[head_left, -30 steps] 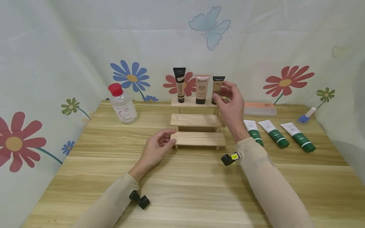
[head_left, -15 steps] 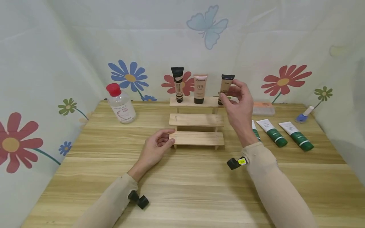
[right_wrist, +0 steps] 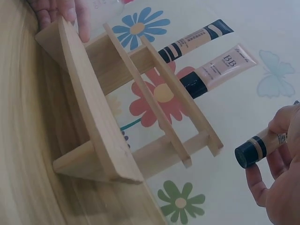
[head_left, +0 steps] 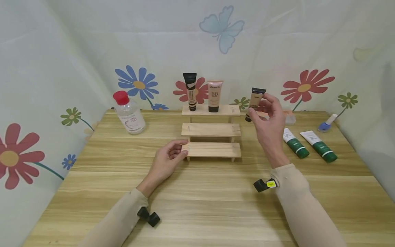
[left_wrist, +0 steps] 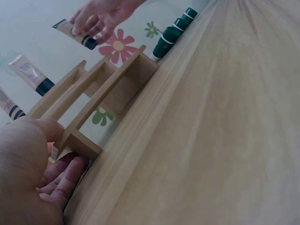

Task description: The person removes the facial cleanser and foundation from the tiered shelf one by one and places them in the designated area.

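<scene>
My right hand pinches a small beige tube with a black cap and black crimped end. It is held in the air, slightly tilted, to the right of a three-step wooden display stand. On the stand's top step, a taller black-and-beige tube and a pink BB cream tube stand upright on their caps. At the bottom step's left end, my left hand grips the wood, with the fingers curled under its edge in the left wrist view.
A clear bottle with a red cap stands at the back left. To the right lie white-and-green tubes, one mostly hidden by my right hand. Behind them are a flat box and blue nail polish. A flowered cloth hangs behind the table.
My right hand has lifted the small beige tube off the top step and carried it right, away from the stand, tilting it. My left hand stays at the bottom step.
</scene>
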Action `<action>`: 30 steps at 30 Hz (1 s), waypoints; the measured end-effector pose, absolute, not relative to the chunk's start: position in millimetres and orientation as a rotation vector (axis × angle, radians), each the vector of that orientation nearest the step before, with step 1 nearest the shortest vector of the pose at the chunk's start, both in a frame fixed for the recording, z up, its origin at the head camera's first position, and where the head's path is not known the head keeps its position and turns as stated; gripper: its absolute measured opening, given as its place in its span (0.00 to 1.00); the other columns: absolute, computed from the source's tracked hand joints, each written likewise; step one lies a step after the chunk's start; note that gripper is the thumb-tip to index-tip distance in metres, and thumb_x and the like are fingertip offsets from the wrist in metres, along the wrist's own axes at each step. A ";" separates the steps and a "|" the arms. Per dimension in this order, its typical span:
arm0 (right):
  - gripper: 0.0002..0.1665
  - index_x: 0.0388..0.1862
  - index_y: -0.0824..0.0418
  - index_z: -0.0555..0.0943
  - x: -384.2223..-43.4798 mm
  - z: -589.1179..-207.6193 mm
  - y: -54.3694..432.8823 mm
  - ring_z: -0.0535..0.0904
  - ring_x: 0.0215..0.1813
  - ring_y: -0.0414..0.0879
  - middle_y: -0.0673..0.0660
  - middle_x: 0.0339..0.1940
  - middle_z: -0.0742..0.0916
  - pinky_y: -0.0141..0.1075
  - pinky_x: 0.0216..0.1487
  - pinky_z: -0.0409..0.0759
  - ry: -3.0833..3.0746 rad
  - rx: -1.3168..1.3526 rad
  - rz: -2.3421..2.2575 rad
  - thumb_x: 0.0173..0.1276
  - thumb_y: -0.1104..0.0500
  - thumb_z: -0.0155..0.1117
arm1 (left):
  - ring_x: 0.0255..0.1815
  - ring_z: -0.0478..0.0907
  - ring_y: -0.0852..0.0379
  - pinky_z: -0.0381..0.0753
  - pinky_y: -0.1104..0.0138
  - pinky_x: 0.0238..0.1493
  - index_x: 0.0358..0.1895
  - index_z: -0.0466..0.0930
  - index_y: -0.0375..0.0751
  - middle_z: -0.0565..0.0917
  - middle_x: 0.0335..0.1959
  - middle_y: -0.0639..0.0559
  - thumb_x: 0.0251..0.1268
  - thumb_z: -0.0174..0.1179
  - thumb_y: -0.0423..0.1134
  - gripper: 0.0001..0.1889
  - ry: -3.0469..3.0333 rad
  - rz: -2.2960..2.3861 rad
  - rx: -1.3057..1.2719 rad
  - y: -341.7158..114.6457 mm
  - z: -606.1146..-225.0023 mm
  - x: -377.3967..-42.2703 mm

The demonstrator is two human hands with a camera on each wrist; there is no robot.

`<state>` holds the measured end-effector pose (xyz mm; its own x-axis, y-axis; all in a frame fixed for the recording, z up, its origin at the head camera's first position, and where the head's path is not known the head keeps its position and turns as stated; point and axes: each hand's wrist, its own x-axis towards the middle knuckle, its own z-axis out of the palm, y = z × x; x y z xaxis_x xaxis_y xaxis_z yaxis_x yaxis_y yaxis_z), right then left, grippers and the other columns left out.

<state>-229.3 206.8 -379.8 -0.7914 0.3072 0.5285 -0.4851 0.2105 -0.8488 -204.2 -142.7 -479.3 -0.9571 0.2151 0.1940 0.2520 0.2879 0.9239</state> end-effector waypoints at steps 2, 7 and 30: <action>0.28 0.73 0.54 0.82 -225.8 -381.4 210.4 0.84 0.54 0.48 0.52 0.55 0.86 0.30 0.50 0.87 -1.877 0.146 1.642 0.77 0.63 0.76 | 0.53 0.87 0.51 0.88 0.70 0.54 0.68 0.87 0.49 0.87 0.54 0.45 0.80 0.72 0.43 0.19 -2.493 -1.803 -0.459 -142.7 -479.1 -204.3; 0.31 0.76 0.54 0.80 -218.7 -384.2 221.8 0.84 0.55 0.45 0.50 0.55 0.85 0.28 0.51 0.86 -1.930 0.094 1.596 0.77 0.63 0.76 | 0.54 0.87 0.49 0.88 0.70 0.54 0.68 0.87 0.49 0.87 0.54 0.44 0.80 0.72 0.44 0.19 -2.487 -1.820 -0.456 -142.7 -476.8 -204.5; 0.36 0.80 0.45 0.76 -182.5 -387.8 289.7 0.84 0.55 0.40 0.43 0.54 0.84 0.24 0.47 0.84 -1.965 -0.118 1.432 0.77 0.64 0.74 | 0.54 0.87 0.51 0.88 0.71 0.53 0.68 0.87 0.49 0.87 0.54 0.47 0.81 0.71 0.43 0.18 -2.493 -1.809 -0.466 -143.5 -478.9 -204.9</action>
